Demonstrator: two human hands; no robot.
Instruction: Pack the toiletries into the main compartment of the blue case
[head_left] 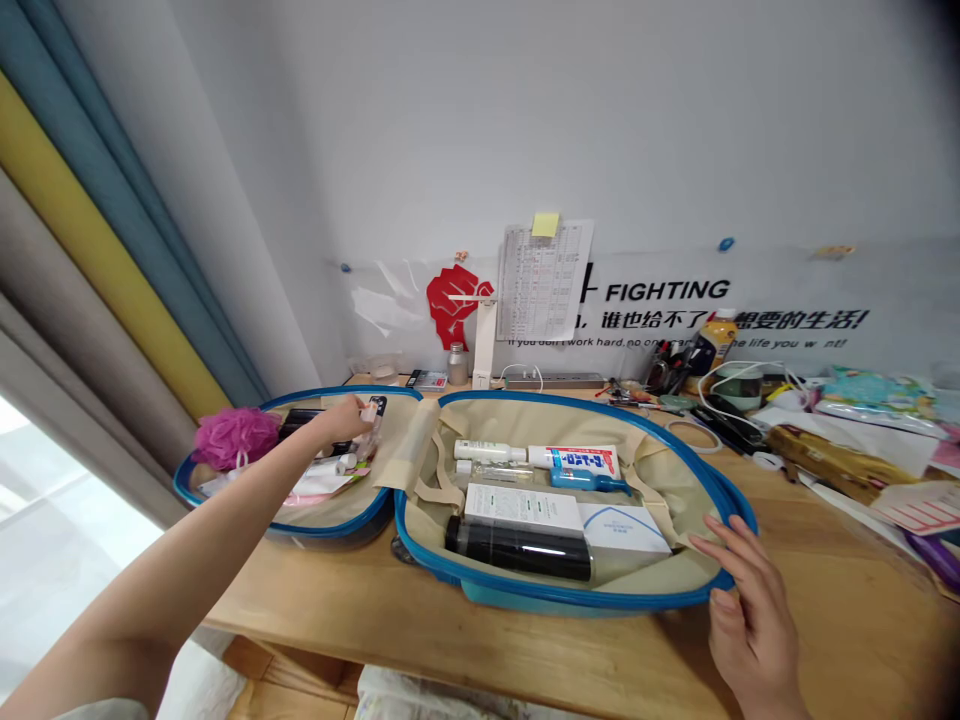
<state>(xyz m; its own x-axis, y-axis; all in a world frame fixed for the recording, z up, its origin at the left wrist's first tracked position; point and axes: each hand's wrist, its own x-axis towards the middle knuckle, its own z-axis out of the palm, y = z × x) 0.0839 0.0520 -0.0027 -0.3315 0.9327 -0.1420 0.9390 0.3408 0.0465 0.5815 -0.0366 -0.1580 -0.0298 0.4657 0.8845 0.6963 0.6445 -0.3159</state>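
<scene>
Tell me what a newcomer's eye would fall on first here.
Probably the open blue-rimmed suitcase spread across the wooden desk, with the left hand over its left half and the right hand at its right rim. Next, likely the bright pink bath puff at the suitcase's left end, and the red fist graphic on the wall behind.

Home room: coloured curtains (105, 240), cluttered wooden desk (375, 605).

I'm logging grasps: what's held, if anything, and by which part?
Right hand straddles the suitcase rim at the right end, grip uncertain. Left hand is at a small black-ended item; whether held, I cannot tell.
</scene>
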